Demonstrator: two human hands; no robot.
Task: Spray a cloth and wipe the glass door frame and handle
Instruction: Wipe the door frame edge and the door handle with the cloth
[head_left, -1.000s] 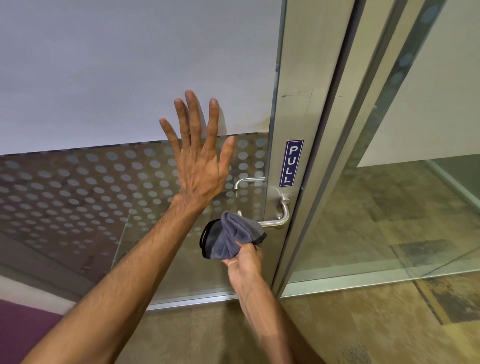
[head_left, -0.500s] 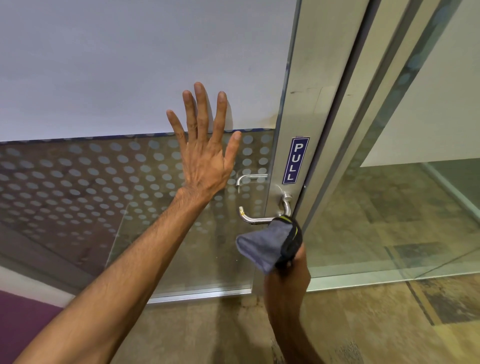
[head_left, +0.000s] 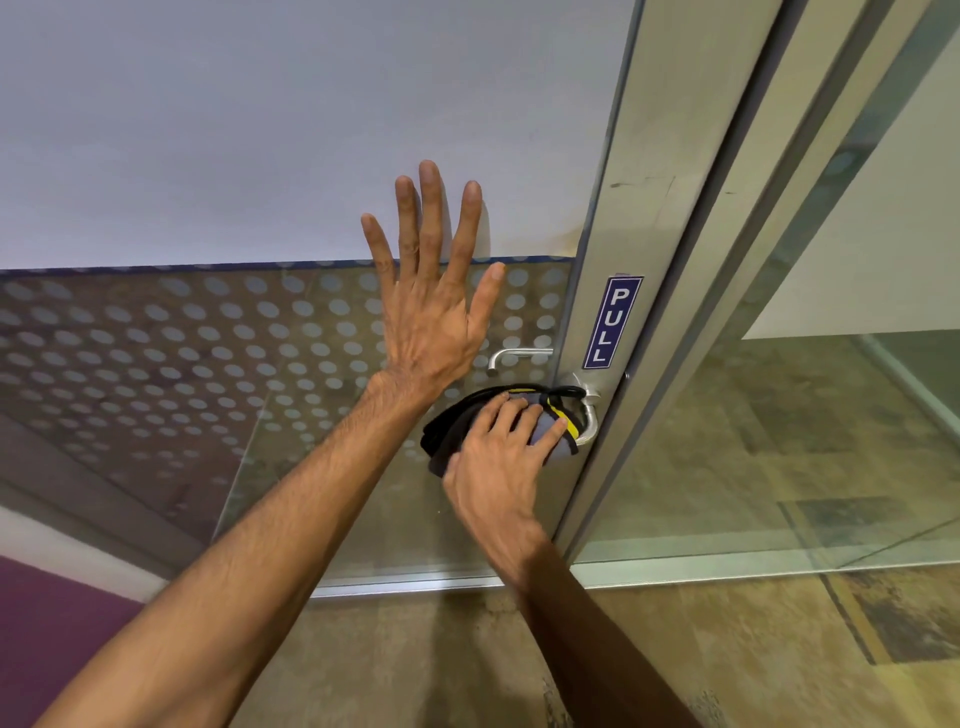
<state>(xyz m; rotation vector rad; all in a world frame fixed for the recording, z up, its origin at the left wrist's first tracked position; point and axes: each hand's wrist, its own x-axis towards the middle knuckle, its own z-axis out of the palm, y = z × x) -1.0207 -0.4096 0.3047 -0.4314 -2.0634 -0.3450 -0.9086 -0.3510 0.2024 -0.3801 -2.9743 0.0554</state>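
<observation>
My left hand (head_left: 434, 306) is pressed flat on the glass door (head_left: 156, 364), fingers spread, just left of the handle. A grey cloth (head_left: 548, 431) with black and yellow edging is wrapped over the silver lever handle (head_left: 589, 415). Gripping that cloth, my right hand (head_left: 501, 457) presses it over the handle's bar. Only the handle's curved right end shows; the rest is hidden under the cloth. The brushed metal door frame (head_left: 644, 218) rises to the right of the handle, with a blue PULL sign (head_left: 612, 322) on it.
A second lever (head_left: 517, 356) shows through the glass on the door's far side. White film covers the upper glass, frosted dots the lower part. A fixed glass panel (head_left: 831, 415) stands to the right of the frame. Patterned carpet (head_left: 779, 665) lies below.
My right hand has turned palm-down and risen from below the handle's base onto the lever, covering it with the cloth. My left hand stays flat on the glass.
</observation>
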